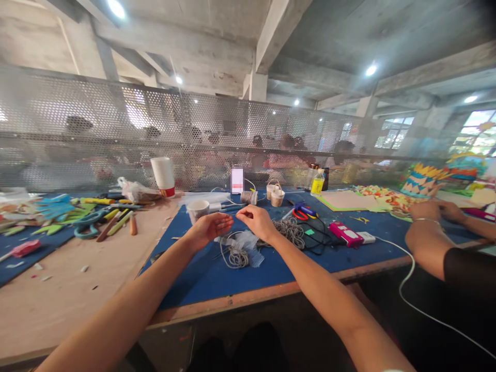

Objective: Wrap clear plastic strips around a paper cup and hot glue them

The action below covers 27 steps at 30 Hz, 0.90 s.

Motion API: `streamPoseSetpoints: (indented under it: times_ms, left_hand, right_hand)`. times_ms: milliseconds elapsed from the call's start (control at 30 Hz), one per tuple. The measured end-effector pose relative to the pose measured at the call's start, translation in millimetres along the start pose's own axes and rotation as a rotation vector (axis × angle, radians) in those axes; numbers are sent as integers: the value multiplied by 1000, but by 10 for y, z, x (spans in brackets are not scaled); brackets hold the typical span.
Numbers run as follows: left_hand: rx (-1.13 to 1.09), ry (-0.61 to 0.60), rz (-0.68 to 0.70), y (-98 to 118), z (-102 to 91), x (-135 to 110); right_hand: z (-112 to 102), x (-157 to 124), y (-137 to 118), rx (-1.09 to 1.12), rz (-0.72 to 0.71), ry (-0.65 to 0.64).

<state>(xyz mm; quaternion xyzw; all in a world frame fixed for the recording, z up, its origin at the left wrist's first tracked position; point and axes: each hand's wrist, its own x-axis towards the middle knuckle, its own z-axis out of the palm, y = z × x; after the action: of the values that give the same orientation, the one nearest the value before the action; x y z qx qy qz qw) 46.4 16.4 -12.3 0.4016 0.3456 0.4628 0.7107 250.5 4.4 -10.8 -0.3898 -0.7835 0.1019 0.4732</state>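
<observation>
Both my hands are raised over the blue mat (pixel 217 279) at the table's middle. My left hand (pixel 211 227) is palm up with its fingers curled, its fingertips close to my right hand. My right hand (pixel 256 219) pinches a thin thread I can barely make out. Below them lie a loose coil of grey twine (pixel 236 257) and a piece of pale mesh fabric (pixel 248 243). A larger heap of grey twine (pixel 290 231) lies just right of my right wrist. A paper cup (pixel 198 209) stands beyond my left hand.
Scissors (pixel 302 212), a pink device (pixel 346 232) with a white cable, small spools and a stack of cups (pixel 163 175) lie around. Coloured paper and tools cover the left side (pixel 58 214). A co-worker's arms (pixel 437 227) rest at the right. A perforated metal screen (pixel 116 129) backs the table.
</observation>
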Motion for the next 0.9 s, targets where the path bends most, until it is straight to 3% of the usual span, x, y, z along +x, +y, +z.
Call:
streamPoseSetpoints:
  times_ms: [467,733,900]
  left_hand:
    - [-57,-84,-4,49,38,-75]
    - [-58,-89,93,51,46,-44]
    - [135,-91,215,-9,48,-33]
  right_hand:
    - [2,41,67,205,103,-48]
    - [2,62,118,287,165,-81]
    - [-3,65,120,323,202,-111]
